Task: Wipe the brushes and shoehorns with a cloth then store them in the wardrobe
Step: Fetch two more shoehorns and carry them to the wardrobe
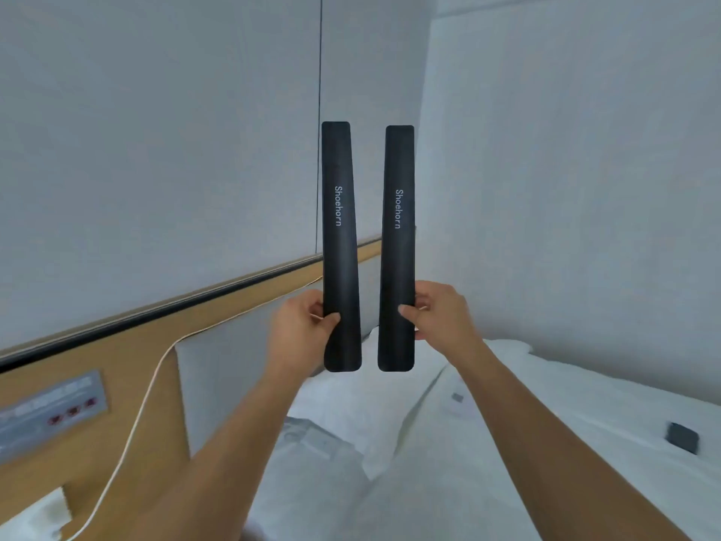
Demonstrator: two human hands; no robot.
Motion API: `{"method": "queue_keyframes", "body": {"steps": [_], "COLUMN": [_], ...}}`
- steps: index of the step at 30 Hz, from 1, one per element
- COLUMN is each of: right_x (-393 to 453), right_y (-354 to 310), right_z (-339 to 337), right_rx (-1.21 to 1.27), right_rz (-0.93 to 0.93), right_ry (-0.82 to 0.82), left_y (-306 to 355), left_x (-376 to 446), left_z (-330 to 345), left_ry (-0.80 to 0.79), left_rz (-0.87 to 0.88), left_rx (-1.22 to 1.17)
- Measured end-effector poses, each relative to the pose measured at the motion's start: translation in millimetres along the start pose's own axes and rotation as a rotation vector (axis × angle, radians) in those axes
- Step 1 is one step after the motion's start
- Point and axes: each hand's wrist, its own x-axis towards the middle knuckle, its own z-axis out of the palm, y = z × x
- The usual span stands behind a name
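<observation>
Black plastic, twice over: I hold two shoehorns upright in front of me, side by side and apart, each printed "Shoehorn" down its length. My left hand [302, 326] pinches the left shoehorn [339, 247] near its lower end, thumb across the front and fingers curled behind. My right hand [437, 314] pinches the right shoehorn [398, 247] at about the same height, in the same way. Both arms reach out nearly straight, the hands level with each other and not touching.

Below them lies a bed [507, 443] in white sheets, with a pillow [339, 408] against the padded headboard [218, 376]. A small dark object [682, 438] rests near the bed's right edge; I cannot tell what it is. The headboard sits in a tan wooden frame [128, 345], along which a pale cord [152, 388] curves. A grey switch panel [50, 411] on the wood at the left is too blurred to read. Pale grey walls [156, 130] meet in a corner behind the shoehorns.
</observation>
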Motion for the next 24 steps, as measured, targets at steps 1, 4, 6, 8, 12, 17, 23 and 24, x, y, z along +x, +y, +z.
{"method": "queue_keyframes", "body": {"steps": [1,4,6,8,12,17,23,24], "right_x": [-5,-20,-33,-51,-86,-145,-235,-250], "right_y": [4,18,31,49,77,117,157,164], "right_z": [-18,-71,-107,-148,-214,-309,-410,-427], "right_rx": [-0.013,-0.010,-0.021,-0.049,-0.077,-0.116,-0.219,-0.236], "right_rz": [0.002,0.030,0.052,0.077,0.140,0.209,0.327,0.349], "right_ry": [0.020,0.084,0.134,0.181,0.237,0.340,0.463,0.480], "left_y": [13,54,83,116,170,245,330,344], "left_x": [-1,-8,-17,-30,-59,-112,-185,-198], "left_z": [10,43,67,98,146,211,287,299], "left_ry": [-0.019,-0.066,-0.102,-0.138,-0.205,-0.289,-0.426,-0.457], "left_rz": [0.016,0.064,0.091,0.111,0.106,0.185,0.261,0.269], "left_rx": [-0.017,-0.054,-0.074,-0.109,-0.178,-0.271,-0.400,-0.427]}}
